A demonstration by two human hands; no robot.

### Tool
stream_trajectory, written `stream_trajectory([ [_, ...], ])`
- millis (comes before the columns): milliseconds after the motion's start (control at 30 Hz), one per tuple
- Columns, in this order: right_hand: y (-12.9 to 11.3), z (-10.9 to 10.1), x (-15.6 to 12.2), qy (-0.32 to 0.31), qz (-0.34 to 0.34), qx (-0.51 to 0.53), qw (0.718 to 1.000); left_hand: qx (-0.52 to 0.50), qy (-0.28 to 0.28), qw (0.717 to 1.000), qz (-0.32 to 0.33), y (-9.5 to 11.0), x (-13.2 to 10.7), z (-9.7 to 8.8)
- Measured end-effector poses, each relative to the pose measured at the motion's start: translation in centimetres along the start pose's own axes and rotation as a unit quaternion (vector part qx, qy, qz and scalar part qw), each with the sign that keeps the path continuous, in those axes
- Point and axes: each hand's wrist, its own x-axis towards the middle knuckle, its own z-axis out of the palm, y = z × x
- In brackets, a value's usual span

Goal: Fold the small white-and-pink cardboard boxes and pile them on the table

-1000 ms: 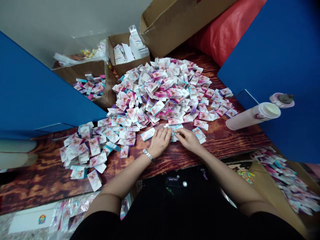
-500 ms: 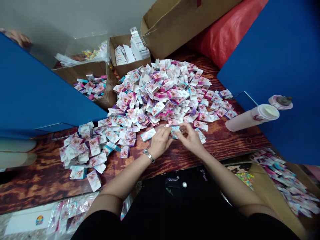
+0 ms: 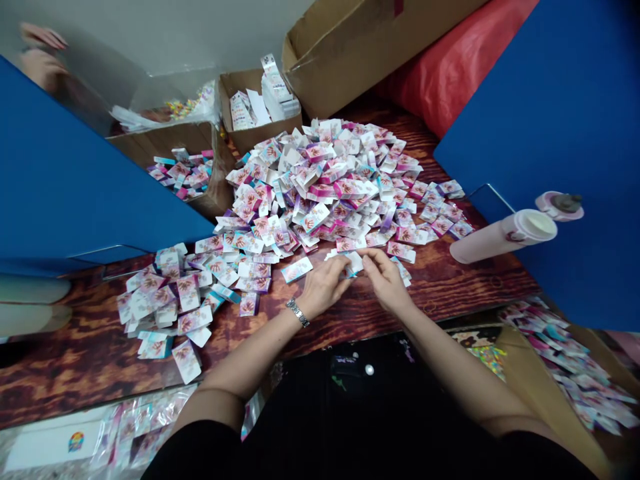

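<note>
Between my two hands is a small white and light-blue printed carton (image 3: 355, 263), just above the near edge of a big pile of like cartons (image 3: 330, 180). My left hand (image 3: 324, 285), with a metal watch on the wrist, has its fingers closed round the carton's left side. At its right end, the thumb and fingers of my right hand (image 3: 384, 277) pinch the carton. One loose carton (image 3: 297, 270) lies flat on the table just left of my left hand. A smaller heap of cartons (image 3: 170, 293) is further left.
Cardboard boxes (image 3: 260, 137) with cartons and printed sheets stand at the back left. A pink bottle (image 3: 500, 237) with its lid open stands at right. Blue panels (image 3: 555, 153) flank the dark wood-patterned table (image 3: 300, 333). Another person's hand (image 3: 44, 63) shows at upper left.
The carton between my hands has turned, showing more white, and my right hand has shifted slightly. The other person's hands have come further into view at upper left.
</note>
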Motion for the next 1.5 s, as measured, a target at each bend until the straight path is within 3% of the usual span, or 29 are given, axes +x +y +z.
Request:
stream_trajectory([
  [133,0.5,0.3,0.5,-0.006,0.047,0.074,0.996,-0.001,0.009,1.0,0.006,-0.1,-0.1,-0.1],
  [400,-0.7,0.1,0.6,-0.06,0.029,0.074,0.995,0.034,0.037,0.997,0.05,-0.5,0.0,-0.2],
  [567,-0.9,0.1,0.7,-0.078,0.062,0.083,0.992,0.091,0.027,0.99,0.102,-0.6,0.0,-0.3],
  [767,-2.4,0.0,0.3,-0.038,-0.031,-0.031,0.998,0.072,0.041,0.996,0.043,-0.3,0.0,-0.3],
  [1000,-1.5,0.3,0.9,-0.019,0.016,0.004,1.0,0.083,0.05,0.995,0.007,0.1,-0.3,0.3],
  [1067,-1.8,0.4,0.8,-0.014,-0.029,-0.083,0.996,0.085,0.047,0.995,0.007,0.1,-0.3,0.4],
  [1167,-2.5,1.0,0.0,0.005,-0.142,-0.224,0.964,0.105,0.041,0.994,-0.012,0.5,-0.1,0.4],
  [1267,-2.7,2.0,-1.2,0.033,-0.227,-0.284,0.931,0.127,0.024,0.991,-0.039,0.9,0.0,0.3],
  [1333,-2.3,2.3,-1.8,0.041,-0.25,-0.296,0.921,0.134,0.003,0.99,-0.051,1.1,0.0,0.2],
  [1400,-1.7,1.9,-1.7,0.024,-0.224,-0.28,0.933,0.14,-0.026,0.988,-0.058,1.0,0.3,-0.1],
  [1500,-0.2,0.1,-0.4,-0.025,-0.111,-0.205,0.972,0.159,-0.073,0.983,-0.056,0.3,2.3,-1.2],
])
